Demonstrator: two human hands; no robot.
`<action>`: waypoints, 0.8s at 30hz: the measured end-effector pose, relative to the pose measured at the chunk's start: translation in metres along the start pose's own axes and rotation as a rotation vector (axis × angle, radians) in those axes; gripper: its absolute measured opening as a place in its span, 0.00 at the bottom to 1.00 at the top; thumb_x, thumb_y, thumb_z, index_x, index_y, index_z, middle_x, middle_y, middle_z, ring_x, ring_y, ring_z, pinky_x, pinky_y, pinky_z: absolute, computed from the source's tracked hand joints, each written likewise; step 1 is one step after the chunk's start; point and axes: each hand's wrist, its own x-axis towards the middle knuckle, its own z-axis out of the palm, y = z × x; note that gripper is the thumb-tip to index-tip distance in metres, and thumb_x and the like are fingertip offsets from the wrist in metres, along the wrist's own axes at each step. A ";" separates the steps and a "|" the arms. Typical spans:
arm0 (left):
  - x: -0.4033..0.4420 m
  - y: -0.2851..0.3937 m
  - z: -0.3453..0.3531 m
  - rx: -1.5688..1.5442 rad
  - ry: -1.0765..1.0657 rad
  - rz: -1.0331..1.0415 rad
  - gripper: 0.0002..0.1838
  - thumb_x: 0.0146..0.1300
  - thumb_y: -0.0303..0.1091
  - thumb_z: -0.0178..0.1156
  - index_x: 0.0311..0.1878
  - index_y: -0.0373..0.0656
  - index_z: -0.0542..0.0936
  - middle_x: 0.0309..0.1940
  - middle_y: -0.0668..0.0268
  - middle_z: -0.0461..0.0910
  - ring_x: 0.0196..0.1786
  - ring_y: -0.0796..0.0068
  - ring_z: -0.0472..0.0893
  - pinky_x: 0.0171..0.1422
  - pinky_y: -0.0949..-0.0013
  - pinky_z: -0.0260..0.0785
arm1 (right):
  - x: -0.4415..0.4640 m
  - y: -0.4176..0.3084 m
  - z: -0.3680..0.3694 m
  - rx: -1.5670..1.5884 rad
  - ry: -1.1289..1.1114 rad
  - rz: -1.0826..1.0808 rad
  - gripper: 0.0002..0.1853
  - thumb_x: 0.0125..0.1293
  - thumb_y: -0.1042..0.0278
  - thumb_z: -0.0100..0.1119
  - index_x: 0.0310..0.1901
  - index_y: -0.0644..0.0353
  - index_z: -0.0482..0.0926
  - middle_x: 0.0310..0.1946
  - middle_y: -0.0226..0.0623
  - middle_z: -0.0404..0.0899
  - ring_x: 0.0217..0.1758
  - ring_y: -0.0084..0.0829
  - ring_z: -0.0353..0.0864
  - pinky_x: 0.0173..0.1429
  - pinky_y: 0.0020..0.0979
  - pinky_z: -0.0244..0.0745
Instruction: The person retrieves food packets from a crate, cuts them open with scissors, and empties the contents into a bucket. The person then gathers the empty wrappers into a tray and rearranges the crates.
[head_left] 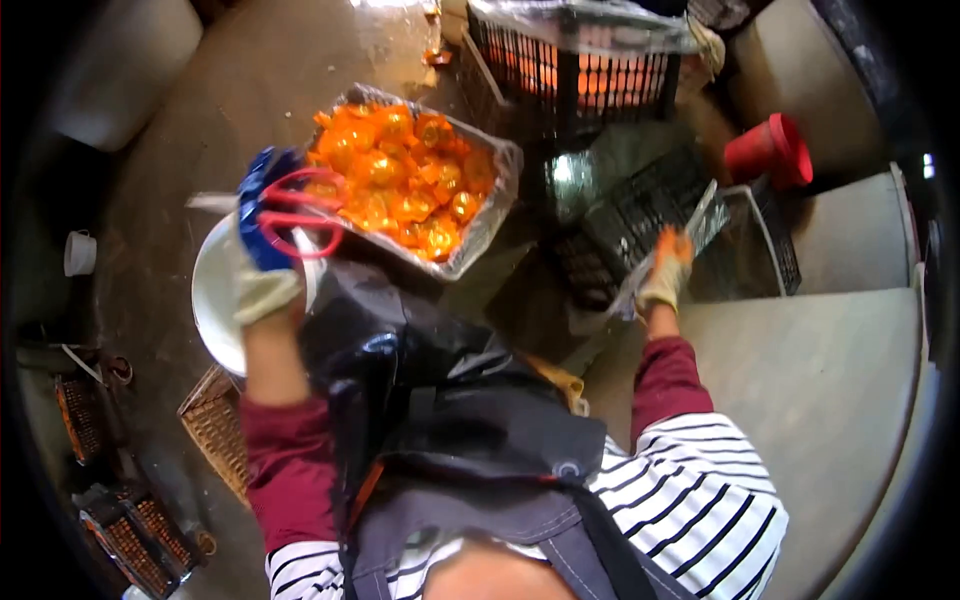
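Observation:
My left hand (265, 235), in a blue and off-white glove, is closed on scissors with red handles (302, 222). It is over the rim of a white bucket (212, 300), beside a plastic-lined crate (482, 245) heaped with shiny orange fruit (400, 175). Motion blurs the fingers a little. My right hand (668, 272), in a pale glove with orange-stained fingertips, grips clear plastic sheeting (630, 292) at the edge of a dark crate (650, 205). The fingers are partly blurred.
A black crate (570, 75) with orange contents and plastic over it stands at the back. A red bucket (765, 152) lies tilted at the right, near a pale curved surface (790, 360). A woven basket (218, 425) and black crates (135, 535) are on the left.

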 end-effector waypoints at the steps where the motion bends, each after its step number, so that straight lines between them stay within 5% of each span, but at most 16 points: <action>1: 0.004 0.001 -0.027 -0.038 0.027 0.001 0.23 0.69 0.35 0.42 0.63 0.32 0.64 0.57 0.55 0.73 0.57 0.65 0.75 0.63 0.67 0.67 | 0.018 0.030 -0.036 -0.150 0.168 0.099 0.25 0.63 0.55 0.59 0.57 0.61 0.70 0.50 0.36 0.75 0.48 0.31 0.73 0.52 0.36 0.71; 3: 0.000 0.014 -0.066 0.023 0.133 0.026 0.23 0.70 0.37 0.41 0.64 0.32 0.64 0.59 0.53 0.72 0.59 0.63 0.73 0.65 0.65 0.66 | 0.016 0.078 -0.080 0.107 0.276 0.449 0.32 0.58 0.43 0.60 0.57 0.58 0.72 0.49 0.37 0.77 0.47 0.35 0.74 0.49 0.41 0.70; 4: -0.002 0.007 -0.096 -0.117 0.137 0.015 0.24 0.70 0.37 0.41 0.64 0.32 0.65 0.59 0.52 0.71 0.61 0.61 0.72 0.66 0.63 0.64 | 0.038 0.146 -0.111 0.228 0.093 0.593 0.30 0.58 0.39 0.58 0.54 0.55 0.74 0.49 0.35 0.77 0.47 0.35 0.74 0.49 0.42 0.70; 6: -0.009 -0.008 -0.143 -0.335 0.227 -0.070 0.24 0.69 0.38 0.44 0.63 0.33 0.65 0.60 0.52 0.71 0.62 0.60 0.71 0.69 0.60 0.62 | -0.004 0.124 -0.096 0.440 -0.282 0.692 0.26 0.60 0.35 0.49 0.47 0.48 0.77 0.45 0.24 0.77 0.44 0.31 0.73 0.47 0.40 0.69; 9: -0.031 -0.014 -0.170 -0.391 0.270 -0.099 0.25 0.68 0.40 0.48 0.63 0.36 0.67 0.62 0.53 0.69 0.64 0.58 0.69 0.69 0.57 0.61 | -0.011 0.112 -0.071 0.208 -0.207 0.778 0.31 0.65 0.33 0.39 0.53 0.52 0.74 0.48 0.29 0.74 0.48 0.30 0.71 0.54 0.34 0.66; 11: -0.037 -0.017 -0.180 -0.382 0.338 -0.155 0.24 0.68 0.39 0.47 0.63 0.35 0.67 0.62 0.53 0.68 0.64 0.58 0.69 0.70 0.57 0.61 | -0.031 0.062 -0.051 0.070 -0.174 0.606 0.27 0.62 0.33 0.45 0.43 0.50 0.78 0.35 0.25 0.74 0.37 0.24 0.71 0.41 0.30 0.68; 12: -0.038 -0.018 -0.181 -0.395 0.353 -0.170 0.24 0.68 0.39 0.47 0.63 0.36 0.67 0.62 0.53 0.68 0.64 0.58 0.69 0.70 0.57 0.61 | -0.033 0.040 -0.038 0.202 -0.191 0.708 0.23 0.61 0.37 0.52 0.37 0.50 0.79 0.27 0.22 0.71 0.30 0.22 0.67 0.34 0.29 0.65; 15: -0.048 -0.005 -0.171 -0.284 0.341 -0.122 0.23 0.68 0.38 0.45 0.63 0.36 0.67 0.62 0.54 0.68 0.63 0.58 0.70 0.69 0.59 0.62 | 0.006 0.063 -0.034 0.145 -0.011 0.628 0.14 0.61 0.47 0.55 0.24 0.43 0.72 0.22 0.21 0.66 0.25 0.20 0.61 0.29 0.27 0.54; 18: -0.048 -0.009 -0.191 -0.252 0.373 -0.173 0.23 0.69 0.37 0.43 0.63 0.35 0.66 0.62 0.53 0.68 0.64 0.59 0.69 0.70 0.58 0.61 | 0.030 0.008 -0.032 0.172 0.083 0.592 0.16 0.59 0.45 0.59 0.25 0.46 0.72 0.19 0.22 0.64 0.23 0.22 0.58 0.29 0.29 0.54; 19: -0.052 -0.005 -0.200 -0.337 0.431 -0.178 0.23 0.69 0.37 0.42 0.63 0.36 0.66 0.62 0.54 0.68 0.64 0.59 0.69 0.69 0.59 0.61 | 0.040 -0.021 -0.046 0.135 0.104 0.537 0.12 0.58 0.54 0.63 0.23 0.50 0.75 0.20 0.24 0.71 0.25 0.23 0.67 0.36 0.30 0.61; 20: -0.054 -0.005 -0.210 -0.244 0.445 -0.160 0.22 0.69 0.36 0.42 0.63 0.36 0.67 0.63 0.55 0.68 0.64 0.59 0.68 0.69 0.58 0.61 | 0.065 -0.014 -0.057 -0.121 0.055 0.404 0.14 0.57 0.54 0.63 0.20 0.48 0.72 0.15 0.21 0.67 0.20 0.21 0.64 0.28 0.32 0.58; 24: -0.075 0.015 -0.217 -0.176 0.627 -0.191 0.23 0.70 0.40 0.40 0.64 0.40 0.67 0.64 0.57 0.67 0.65 0.58 0.68 0.70 0.56 0.60 | 0.058 -0.042 -0.074 -0.597 -0.050 0.131 0.27 0.63 0.41 0.50 0.28 0.61 0.80 0.21 0.41 0.77 0.25 0.38 0.75 0.32 0.41 0.67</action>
